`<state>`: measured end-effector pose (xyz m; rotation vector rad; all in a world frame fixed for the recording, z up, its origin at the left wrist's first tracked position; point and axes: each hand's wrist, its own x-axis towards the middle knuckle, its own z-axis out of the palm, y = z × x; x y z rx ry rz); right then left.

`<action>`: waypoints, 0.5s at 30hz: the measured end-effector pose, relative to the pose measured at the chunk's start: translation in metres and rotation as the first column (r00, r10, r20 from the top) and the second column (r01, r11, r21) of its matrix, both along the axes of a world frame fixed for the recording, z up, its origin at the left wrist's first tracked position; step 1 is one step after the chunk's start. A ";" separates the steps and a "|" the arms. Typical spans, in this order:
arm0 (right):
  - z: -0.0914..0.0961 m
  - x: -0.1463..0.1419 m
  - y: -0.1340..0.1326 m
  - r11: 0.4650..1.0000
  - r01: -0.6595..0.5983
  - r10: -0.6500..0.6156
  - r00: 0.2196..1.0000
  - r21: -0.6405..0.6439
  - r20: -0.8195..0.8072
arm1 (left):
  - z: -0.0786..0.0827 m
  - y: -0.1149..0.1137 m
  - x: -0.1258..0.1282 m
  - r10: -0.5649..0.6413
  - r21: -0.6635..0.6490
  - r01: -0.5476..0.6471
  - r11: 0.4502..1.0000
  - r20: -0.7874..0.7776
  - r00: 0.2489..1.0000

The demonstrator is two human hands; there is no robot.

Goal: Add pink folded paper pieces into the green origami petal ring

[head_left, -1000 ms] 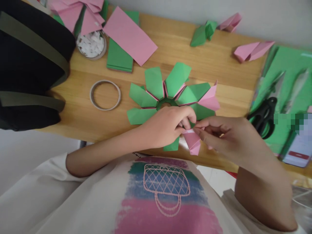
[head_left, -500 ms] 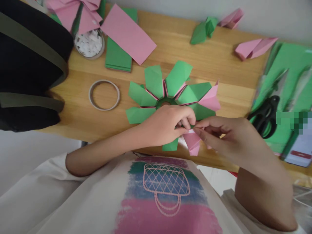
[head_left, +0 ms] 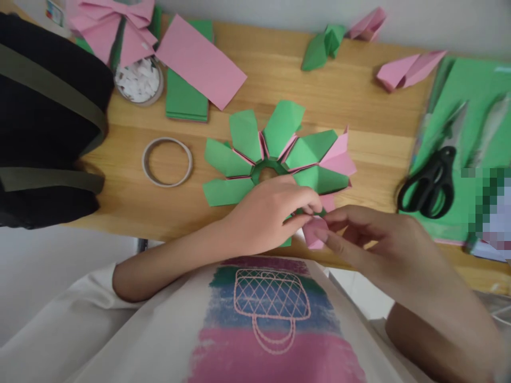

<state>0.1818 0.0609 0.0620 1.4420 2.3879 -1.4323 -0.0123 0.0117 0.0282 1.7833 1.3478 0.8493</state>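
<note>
A ring of folded green and pink paper pieces, a paper flower, lies on the wooden table near its front edge. My left hand reaches across its lower side, thumb and fingers pinching a folded pink paper piece at the ring's lower right. From the right, my right hand has its thumb on that same pink piece, index finger at its upper edge. My left hand hides the lower part of the ring, so whether the pink piece is joined there I cannot tell.
A tape roll lies left of the flower. Behind it are a tub of white scraps, a pink paper sheet and a pink bow. Black scissors rest on green sheets at right. A black bag stands left.
My right thumb has slid down onto the face of the pink piece, and the right hand sits slightly lower. The left hand keeps its pinch. The whole view has shifted a little.
</note>
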 end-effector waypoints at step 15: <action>-0.031 0.017 -0.066 0.893 0.384 -0.304 0.898 0.233 -0.318 | 0.020 0.040 0.012 -0.566 -0.177 0.539 0.824 -0.203 0.799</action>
